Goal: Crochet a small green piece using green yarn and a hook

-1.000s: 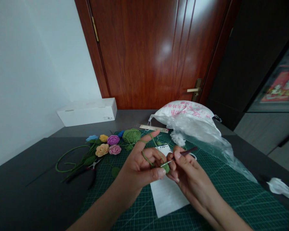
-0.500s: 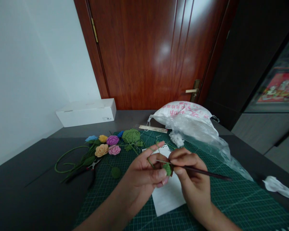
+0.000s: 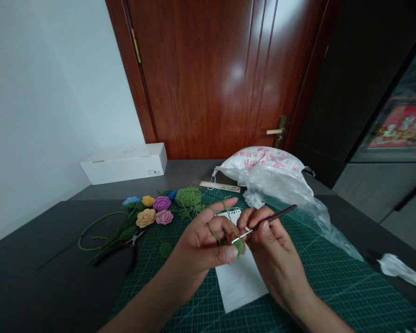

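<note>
My left hand [image 3: 203, 243] pinches a small green crochet piece [image 3: 240, 247] between thumb and fingers. Green yarn [image 3: 213, 232] loops around its fingers, and the index finger is stretched out. My right hand [image 3: 272, 245] grips a crochet hook [image 3: 275, 216] by its dark handle, the metal tip lying at the green piece. The handle points up and to the right. Below both hands lies a white sheet of notepad paper [image 3: 241, 284]. Behind the left hand sits a ball of green yarn [image 3: 189, 197].
Crocheted flowers [image 3: 146, 218] with green stems and pliers [image 3: 133, 240] lie at left on the green cutting mat [image 3: 333, 277] and dark table. A white box [image 3: 125, 162], a ruler [image 3: 220, 186] and a stuffed plastic bag [image 3: 270, 166] stand at the back. White plastic [image 3: 402, 272] lies far right.
The crochet hook has turned in my right hand: its handle pointed right and slightly down, and now tilts up to the right. The green piece has shifted slightly in my left hand.
</note>
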### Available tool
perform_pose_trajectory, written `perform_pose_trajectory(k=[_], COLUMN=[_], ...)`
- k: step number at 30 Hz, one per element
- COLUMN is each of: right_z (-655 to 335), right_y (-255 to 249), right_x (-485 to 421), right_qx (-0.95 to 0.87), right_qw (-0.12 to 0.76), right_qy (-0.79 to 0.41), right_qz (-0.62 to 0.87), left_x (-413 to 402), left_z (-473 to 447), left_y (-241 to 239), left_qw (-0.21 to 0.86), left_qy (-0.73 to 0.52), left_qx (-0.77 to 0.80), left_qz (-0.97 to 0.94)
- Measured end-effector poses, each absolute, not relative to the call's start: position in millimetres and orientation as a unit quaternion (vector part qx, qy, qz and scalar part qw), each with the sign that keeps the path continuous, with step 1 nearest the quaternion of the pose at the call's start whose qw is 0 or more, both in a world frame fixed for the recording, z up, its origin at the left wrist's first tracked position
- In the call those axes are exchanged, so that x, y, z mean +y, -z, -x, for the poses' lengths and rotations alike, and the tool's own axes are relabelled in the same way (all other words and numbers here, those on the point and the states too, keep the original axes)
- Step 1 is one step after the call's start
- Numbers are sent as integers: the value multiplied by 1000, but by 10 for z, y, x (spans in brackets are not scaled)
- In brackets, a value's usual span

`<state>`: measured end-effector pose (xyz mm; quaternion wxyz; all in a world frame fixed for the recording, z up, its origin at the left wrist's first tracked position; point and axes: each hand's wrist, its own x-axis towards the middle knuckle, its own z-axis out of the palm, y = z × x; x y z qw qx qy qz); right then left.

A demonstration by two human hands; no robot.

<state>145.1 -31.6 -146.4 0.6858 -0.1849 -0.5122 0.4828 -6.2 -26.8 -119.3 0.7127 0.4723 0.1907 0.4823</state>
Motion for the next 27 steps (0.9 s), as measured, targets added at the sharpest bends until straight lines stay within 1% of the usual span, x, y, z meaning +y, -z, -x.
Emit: perform_pose_trajectory(k=[3, 5, 12, 16, 20, 24, 27], right_z=[-1459, -1479, -1545, -1591, -1671, -1744, -1755], right_y=[1521, 1555, 1545, 1504, 1428, 1326, 1297], right_x=[-304, -296, -264, -267, -289, -331, -350], right_qx=[-548, -551, -547, -584, -659, -767, -798], right_qw=[705, 714, 714, 709, 689, 606, 565], right_qy=[-391, -361, -378, -334, -217, -53, 24], right_qz=[223, 239, 221, 212, 208, 204, 206], left_x=[-275, -276, -264, -262, -266, -278, -289], left_z=[64, 66, 73, 85, 88, 75, 61], left_y=[1174, 1170, 1168, 1164, 1170, 1193, 1204], left_qw=[687, 677, 648, 634, 610, 579, 580], left_qy=[-493, -496, -514, -515, -513, -521, -529], left_qx=[232, 240, 248, 257, 269, 273, 268], left_qz=[-481, -488, -504, -516, -540, -564, -559])
